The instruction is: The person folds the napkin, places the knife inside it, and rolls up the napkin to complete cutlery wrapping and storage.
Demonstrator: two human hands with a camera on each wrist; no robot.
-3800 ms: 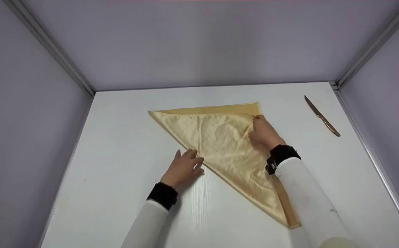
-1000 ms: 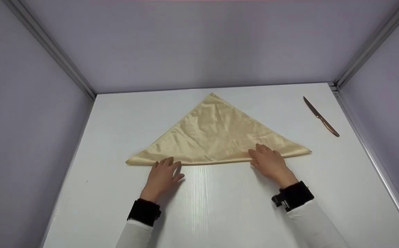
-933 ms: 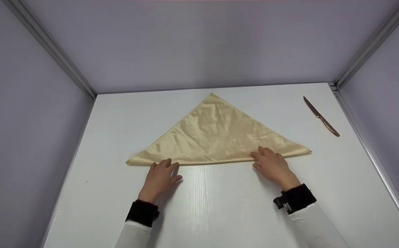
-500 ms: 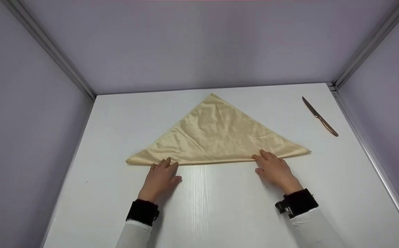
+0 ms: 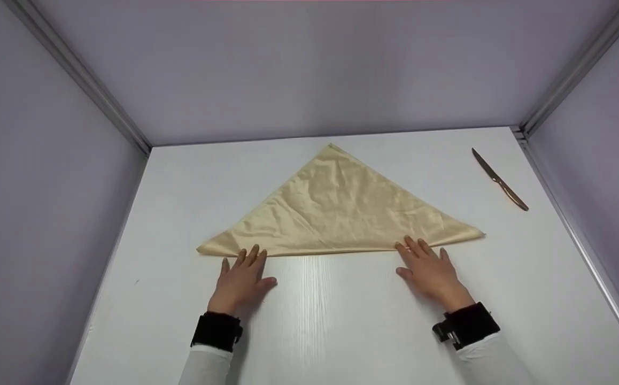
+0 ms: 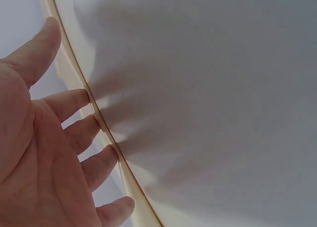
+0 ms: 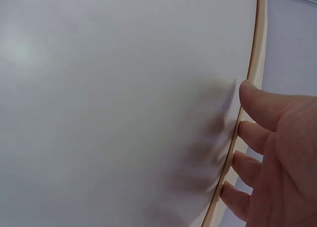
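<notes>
A gold satin cloth (image 5: 336, 208) lies folded into a flat triangle on the white table (image 5: 341, 326), its long folded edge facing me and its tip pointing away. My left hand (image 5: 240, 275) lies flat on the table, straight fingers just touching the near edge toward the left corner. Flat in the same way, my right hand (image 5: 431, 266) has its fingertips at the edge near the right corner. In the left wrist view the left hand (image 6: 49, 153) meets the cloth (image 6: 130, 187) edge-on. The right wrist view shows the right hand (image 7: 282, 153) against the cloth (image 7: 258, 39). Neither hand grips anything.
A table knife (image 5: 499, 179) lies at the far right of the table, apart from the cloth. Lilac walls with metal corner rails close the table in at the back, left and right.
Both hands have slid back toward me, off the cloth's surface to its near edge, and lie flatter. Since the oldest frame the triangle has been turned so its long edge faces me.
</notes>
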